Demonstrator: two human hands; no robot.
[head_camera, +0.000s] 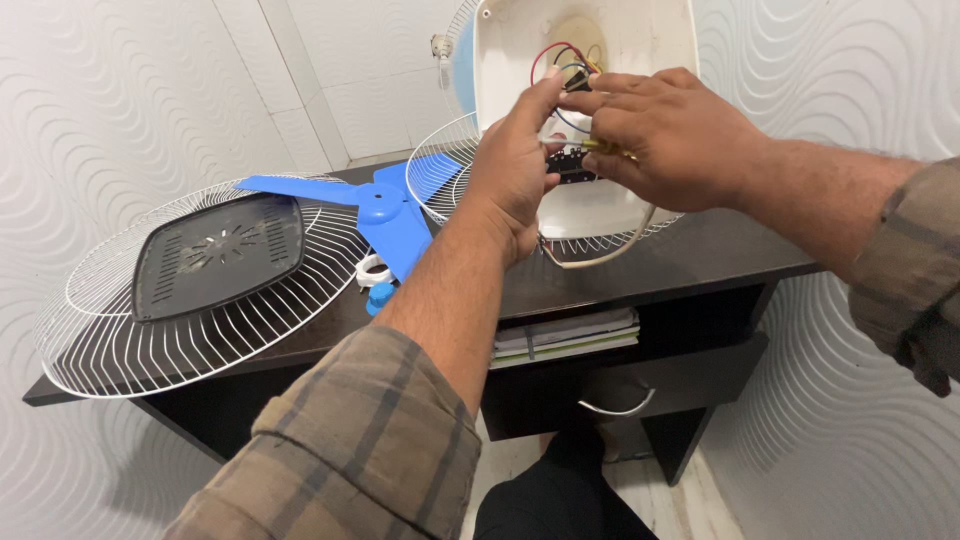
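Wiring work inside the white plastic fan housing (640, 40) looks to be the step in hand: the shell stands tilted up at the back of the dark wooden table (700, 255), at about one o'clock in the view, its open hollow showing a bundle of red, blue and black wires (560, 60). The left hand (515, 175) reaches up from six o'clock, wrist bent back, fingers (540, 100) stretched upward and pressed to the wires, thumb near a small black switch block (572, 165). The right hand (670, 135) comes in from three o'clock, palm down, fingers curled together and pinching a small brass-coloured part (610, 150) just beside that block. Whatever follows calls, I judge, for a fine, steady pinch and little force, since the wires are thin and crowd the fingertips. Behind the housing lies a white wire fan guard (440, 170). At nine o'clock a second white wire guard (190, 320) carries a black vented plastic cover (220, 255), and a blue plastic fan blade (385, 215) rests between the two guards. Both forearms wear rolled brown checked sleeves (360, 450).
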